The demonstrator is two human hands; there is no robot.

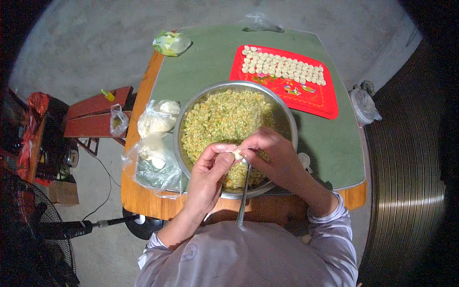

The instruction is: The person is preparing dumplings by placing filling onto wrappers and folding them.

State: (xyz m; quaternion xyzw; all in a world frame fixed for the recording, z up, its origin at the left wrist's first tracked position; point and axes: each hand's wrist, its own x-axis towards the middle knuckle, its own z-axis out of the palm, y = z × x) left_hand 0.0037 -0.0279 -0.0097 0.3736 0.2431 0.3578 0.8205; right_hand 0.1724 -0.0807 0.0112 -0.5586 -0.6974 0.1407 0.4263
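Over a large steel bowl [292,132] of finely chopped filling [222,114], both my hands meet at a small pale dumpling [237,154]. My left hand [209,168] grips it between thumb and fingers. The fingertips of my right hand [270,150] pinch its edge from the other side. A metal spoon [244,193] stands in the filling, its handle leaning over the near rim toward me. On the far right of the table, a red tray [312,102] carries rows of small dumplings [283,66].
Plastic bags with pale dough or wrappers [157,120] lie left of the bowl. A green-and-white bag [172,43] sits at the table's far left corner. A standing fan [43,219] and a red bench [96,114] are to the left. A lidded bucket [362,106] stands beyond the right edge.
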